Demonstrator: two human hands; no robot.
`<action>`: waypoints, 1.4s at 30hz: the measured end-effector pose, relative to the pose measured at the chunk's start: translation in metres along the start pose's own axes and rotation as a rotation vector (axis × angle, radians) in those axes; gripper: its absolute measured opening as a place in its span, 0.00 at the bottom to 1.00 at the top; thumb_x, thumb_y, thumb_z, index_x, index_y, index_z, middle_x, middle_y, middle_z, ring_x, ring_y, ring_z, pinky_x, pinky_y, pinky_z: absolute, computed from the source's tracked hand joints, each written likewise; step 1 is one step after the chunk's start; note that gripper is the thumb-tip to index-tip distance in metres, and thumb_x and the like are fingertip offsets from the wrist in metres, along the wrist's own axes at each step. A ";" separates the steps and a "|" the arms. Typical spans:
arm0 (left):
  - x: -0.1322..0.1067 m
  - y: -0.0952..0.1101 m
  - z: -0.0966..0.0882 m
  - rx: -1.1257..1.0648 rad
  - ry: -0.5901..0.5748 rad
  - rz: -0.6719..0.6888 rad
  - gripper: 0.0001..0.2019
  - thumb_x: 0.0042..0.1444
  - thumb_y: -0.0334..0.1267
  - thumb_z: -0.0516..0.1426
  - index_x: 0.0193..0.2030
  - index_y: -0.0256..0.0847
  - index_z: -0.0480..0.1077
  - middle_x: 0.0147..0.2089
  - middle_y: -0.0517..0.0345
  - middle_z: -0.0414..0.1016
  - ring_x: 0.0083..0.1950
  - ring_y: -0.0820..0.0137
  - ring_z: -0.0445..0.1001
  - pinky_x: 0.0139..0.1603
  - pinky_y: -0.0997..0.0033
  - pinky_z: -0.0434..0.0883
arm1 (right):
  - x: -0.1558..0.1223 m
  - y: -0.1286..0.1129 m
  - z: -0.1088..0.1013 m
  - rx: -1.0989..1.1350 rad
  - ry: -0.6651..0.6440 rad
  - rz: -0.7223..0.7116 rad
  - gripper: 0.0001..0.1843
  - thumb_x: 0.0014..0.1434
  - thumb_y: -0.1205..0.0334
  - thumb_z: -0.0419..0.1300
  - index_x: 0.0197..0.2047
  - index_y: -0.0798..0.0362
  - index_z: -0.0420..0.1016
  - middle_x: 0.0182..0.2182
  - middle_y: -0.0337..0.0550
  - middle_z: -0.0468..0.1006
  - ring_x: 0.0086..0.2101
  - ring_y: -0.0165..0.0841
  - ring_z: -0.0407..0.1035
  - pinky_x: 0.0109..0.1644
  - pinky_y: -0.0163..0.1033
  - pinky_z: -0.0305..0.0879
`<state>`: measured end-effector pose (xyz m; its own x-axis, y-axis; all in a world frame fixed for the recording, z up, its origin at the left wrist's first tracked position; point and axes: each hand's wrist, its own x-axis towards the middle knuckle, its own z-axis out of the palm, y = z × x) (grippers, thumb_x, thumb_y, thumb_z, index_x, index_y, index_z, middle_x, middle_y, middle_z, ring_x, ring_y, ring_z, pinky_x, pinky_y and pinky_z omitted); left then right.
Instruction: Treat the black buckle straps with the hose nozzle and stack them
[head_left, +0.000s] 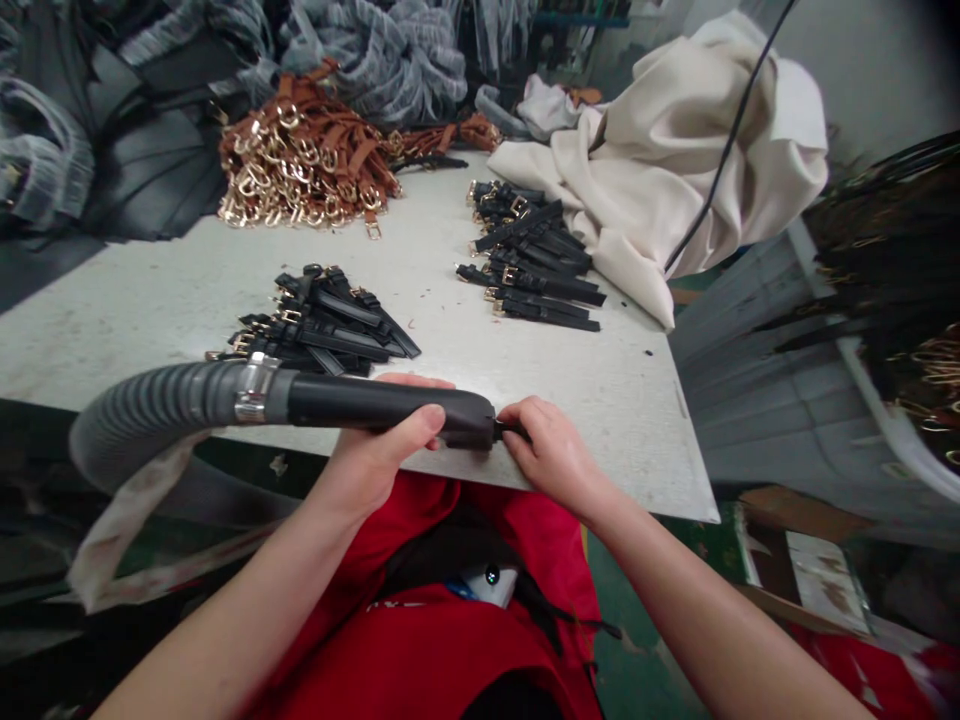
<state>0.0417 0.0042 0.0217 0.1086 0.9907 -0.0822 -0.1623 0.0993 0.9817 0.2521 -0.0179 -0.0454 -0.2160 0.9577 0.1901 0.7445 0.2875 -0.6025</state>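
Note:
My left hand (386,440) is wrapped round the black hose nozzle (360,400), thumb on top. A metal clamp (253,388) joins this nozzle to a grey corrugated hose (165,400), which curves down at the left. At the nozzle's mouth, my right hand (551,450) is closed in a pinch on a black strap (513,428), mostly hidden by the fingers. Just beyond the nozzle lies a pile of black buckled straps (330,325). Another pile of black straps (536,255) with gold buckles sits farther back to the right.
Brown straps with gold metal fittings (307,160) are heaped at the back of the white table (450,220). Cream material (675,160) is bunched at the back right, with a dark cable (731,140) before it. A grey bin (757,370) and cardboard box (802,560) stand at right.

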 end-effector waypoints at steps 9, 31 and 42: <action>0.001 -0.003 0.003 0.068 -0.111 0.027 0.13 0.44 0.41 0.68 0.37 0.42 0.76 0.40 0.55 0.79 0.28 0.71 0.72 0.27 0.71 0.71 | -0.001 -0.001 0.000 0.000 0.017 0.025 0.13 0.58 0.70 0.52 0.46 0.56 0.70 0.38 0.52 0.76 0.41 0.42 0.69 0.46 0.48 0.66; -0.002 0.016 -0.031 0.013 0.155 0.106 0.14 0.37 0.38 0.69 0.33 0.40 0.76 0.38 0.53 0.81 0.32 0.68 0.75 0.24 0.76 0.70 | 0.000 0.000 0.002 -0.062 0.020 -0.018 0.12 0.64 0.61 0.53 0.46 0.56 0.74 0.37 0.50 0.75 0.40 0.41 0.69 0.46 0.46 0.64; 0.007 0.000 -0.012 -0.081 0.077 -0.024 0.15 0.37 0.38 0.69 0.34 0.38 0.74 0.37 0.53 0.80 0.30 0.69 0.74 0.23 0.76 0.70 | 0.001 -0.002 0.001 -0.087 -0.031 0.008 0.11 0.64 0.61 0.53 0.44 0.53 0.75 0.38 0.49 0.74 0.41 0.40 0.68 0.47 0.46 0.63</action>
<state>0.0303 0.0127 0.0190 0.0384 0.9919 -0.1213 -0.2395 0.1270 0.9625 0.2496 -0.0173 -0.0453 -0.2285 0.9602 0.1605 0.7983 0.2792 -0.5337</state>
